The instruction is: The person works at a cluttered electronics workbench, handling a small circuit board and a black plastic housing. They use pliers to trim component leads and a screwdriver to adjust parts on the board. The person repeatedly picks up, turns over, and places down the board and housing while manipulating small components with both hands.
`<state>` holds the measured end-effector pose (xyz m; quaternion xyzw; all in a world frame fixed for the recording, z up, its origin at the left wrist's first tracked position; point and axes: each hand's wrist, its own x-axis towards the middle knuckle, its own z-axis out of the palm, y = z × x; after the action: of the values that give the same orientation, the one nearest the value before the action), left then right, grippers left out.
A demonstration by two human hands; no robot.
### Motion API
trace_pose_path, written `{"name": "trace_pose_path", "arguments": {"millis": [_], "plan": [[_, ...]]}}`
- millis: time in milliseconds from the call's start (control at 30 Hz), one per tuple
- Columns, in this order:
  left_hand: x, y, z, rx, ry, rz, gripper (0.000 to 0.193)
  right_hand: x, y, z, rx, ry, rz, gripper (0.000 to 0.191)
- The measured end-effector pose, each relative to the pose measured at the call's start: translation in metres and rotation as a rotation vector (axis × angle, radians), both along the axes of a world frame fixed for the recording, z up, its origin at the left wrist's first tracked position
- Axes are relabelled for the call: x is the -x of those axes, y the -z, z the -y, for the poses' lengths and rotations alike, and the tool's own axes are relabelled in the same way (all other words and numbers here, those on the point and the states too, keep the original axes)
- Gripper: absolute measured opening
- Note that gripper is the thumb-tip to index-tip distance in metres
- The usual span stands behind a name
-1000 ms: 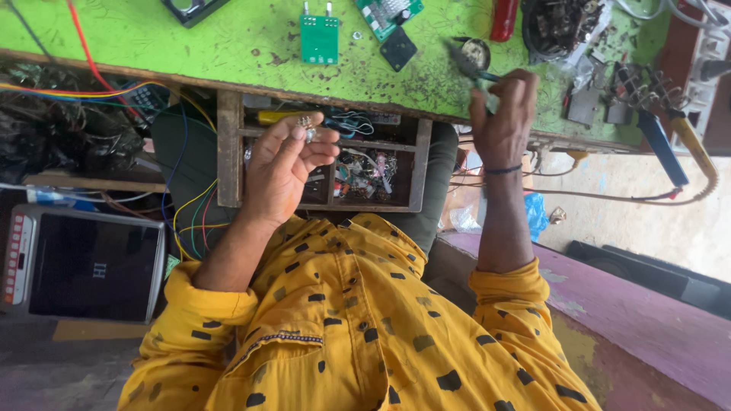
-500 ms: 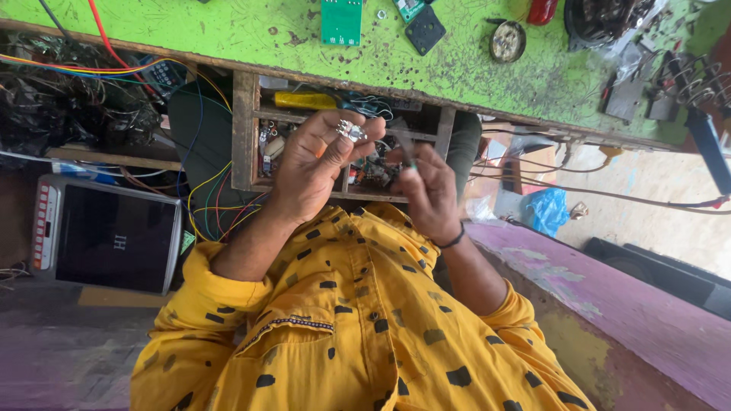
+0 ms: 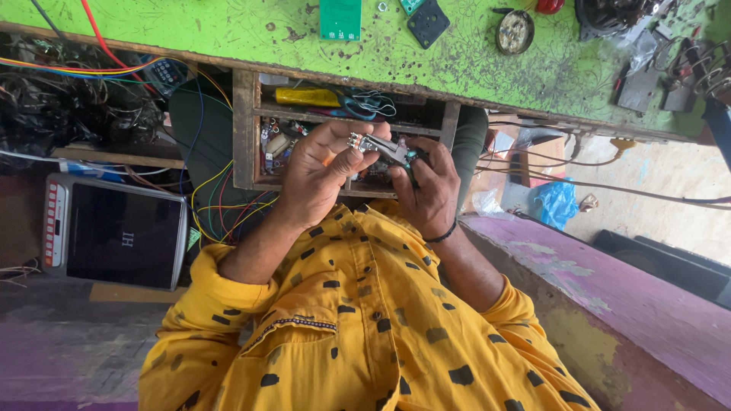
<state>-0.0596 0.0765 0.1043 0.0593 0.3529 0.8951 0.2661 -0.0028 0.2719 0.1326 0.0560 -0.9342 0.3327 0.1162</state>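
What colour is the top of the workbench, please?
The workbench top is bright green, scratched and stained with dark marks. The head view shows it best.

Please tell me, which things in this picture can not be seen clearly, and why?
- Head view: the small metal part in the left hand is too small to identify.
- The pliers: handles hidden inside the right hand.
- The open drawer: contents shadowed, partly behind both hands.
- The green circuit board: cut by the top edge.
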Motion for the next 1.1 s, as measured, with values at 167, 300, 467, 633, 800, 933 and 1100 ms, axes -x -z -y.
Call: {"name": "trace_pose_path", "arguments": {"millis": [167, 300, 467, 633, 800, 933, 1100], "plan": [[-0.001, 0.003, -0.001, 0.023, 0.006, -0.007, 0.031, -0.003, 0.005, 0.0, -0.023, 0.003, 0.039, 0.022], [0.0, 0.005, -0.002, 0.014, -0.001, 0.031, 0.03, -0.003, 0.007, -0.001, -0.119, 0.006, 0.007, 0.026], [-0.003, 0.008, 0.0, 0.01, 0.002, 0.016, 0.03, -0.003, 0.01, -0.001, -0.123, -0.005, -0.069, 0.025], [-0.004, 0.011, -0.001, 0.022, -0.003, 0.007, 0.029, -0.003, 0.008, 0.001, -0.046, 0.01, -0.031, 0.026], [-0.003, 0.013, -0.001, 0.026, -0.005, 0.013, 0.029, -0.001, 0.005, -0.001, -0.219, -0.022, -0.074, 0.024], [-0.003, 0.013, 0.001, 0.035, -0.012, -0.006, 0.029, 0.0, 0.006, -0.002, -0.169, -0.003, -0.03, 0.024], [-0.004, 0.013, 0.002, 0.066, -0.009, -0.046, 0.029, 0.001, 0.008, -0.001, -0.133, 0.018, -0.045, 0.032]]}}
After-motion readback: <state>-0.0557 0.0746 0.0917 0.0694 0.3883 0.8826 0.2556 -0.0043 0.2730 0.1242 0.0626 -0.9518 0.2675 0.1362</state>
